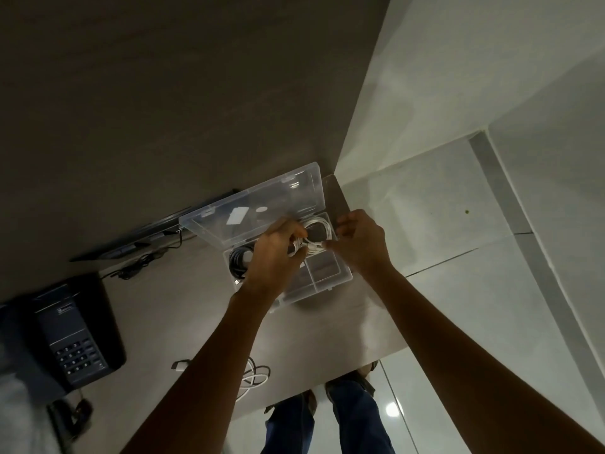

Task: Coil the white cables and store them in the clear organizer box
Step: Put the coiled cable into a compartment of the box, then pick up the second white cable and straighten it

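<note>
The clear organizer box (340,276) stands open at the far right corner of the desk, its lid (262,198) leaning back against the wall. Both my hands are over it and hold a coiled white cable (319,224). My left hand (275,253) grips the bundle from the left. My right hand (358,237) pinches the cable's end at the bundle's right side. A black cable coil (240,258) lies in the box's left compartment. Another white cable (253,378) lies loose on the desk near the front edge, partly hidden by my left forearm.
A black desk phone (70,335) sits at the left. A dark flat device with a thin black cord (137,267) lies by the wall. A small white plug (181,365) rests near the loose cable. The desk edge is at the right, tiled floor beyond.
</note>
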`<state>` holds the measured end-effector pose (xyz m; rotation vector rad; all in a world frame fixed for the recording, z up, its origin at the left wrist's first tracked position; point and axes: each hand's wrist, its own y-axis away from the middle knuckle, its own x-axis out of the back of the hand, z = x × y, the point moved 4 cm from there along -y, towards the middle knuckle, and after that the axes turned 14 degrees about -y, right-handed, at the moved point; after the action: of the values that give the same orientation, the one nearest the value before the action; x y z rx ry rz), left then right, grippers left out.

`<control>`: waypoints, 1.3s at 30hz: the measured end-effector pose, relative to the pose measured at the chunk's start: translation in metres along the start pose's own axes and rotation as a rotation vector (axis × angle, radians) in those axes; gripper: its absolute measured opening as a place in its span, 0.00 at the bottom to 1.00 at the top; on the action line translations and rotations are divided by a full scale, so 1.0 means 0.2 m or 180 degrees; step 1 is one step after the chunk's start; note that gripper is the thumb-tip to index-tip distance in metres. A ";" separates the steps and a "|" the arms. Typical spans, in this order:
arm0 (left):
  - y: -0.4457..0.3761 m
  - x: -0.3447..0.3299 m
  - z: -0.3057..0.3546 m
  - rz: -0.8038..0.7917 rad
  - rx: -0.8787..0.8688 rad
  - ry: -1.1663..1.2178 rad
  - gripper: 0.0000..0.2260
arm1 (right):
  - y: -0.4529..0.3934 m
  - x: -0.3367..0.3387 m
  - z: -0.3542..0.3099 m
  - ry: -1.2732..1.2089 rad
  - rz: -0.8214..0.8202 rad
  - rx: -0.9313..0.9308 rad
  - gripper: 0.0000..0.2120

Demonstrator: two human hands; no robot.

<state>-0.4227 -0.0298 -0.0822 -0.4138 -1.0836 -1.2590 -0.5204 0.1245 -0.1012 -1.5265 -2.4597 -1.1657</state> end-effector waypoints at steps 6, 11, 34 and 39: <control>0.07 0.03 0.04 0.0374 0.0098 0.0003 0.06 | 0.05 0.02 0.03 -0.0444 -0.0059 -0.0051 0.27; 0.13 0.04 0.03 0.0419 0.0219 0.0180 0.05 | 0.09 0.06 0.04 -0.0469 0.0090 0.0109 0.26; 1.28 -0.11 -0.63 0.0019 0.1859 -0.0201 0.14 | 0.95 -0.75 0.28 0.1390 -0.1941 0.0827 0.14; 1.44 -0.14 -0.69 -0.0122 0.1429 0.0073 0.19 | 1.06 -0.84 0.35 0.1717 -0.1652 0.0766 0.06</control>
<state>-0.1026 -0.0291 -0.0860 -0.0374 -1.3174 -1.0111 -0.2427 0.0900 -0.0936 -0.4329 -2.5231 -1.0846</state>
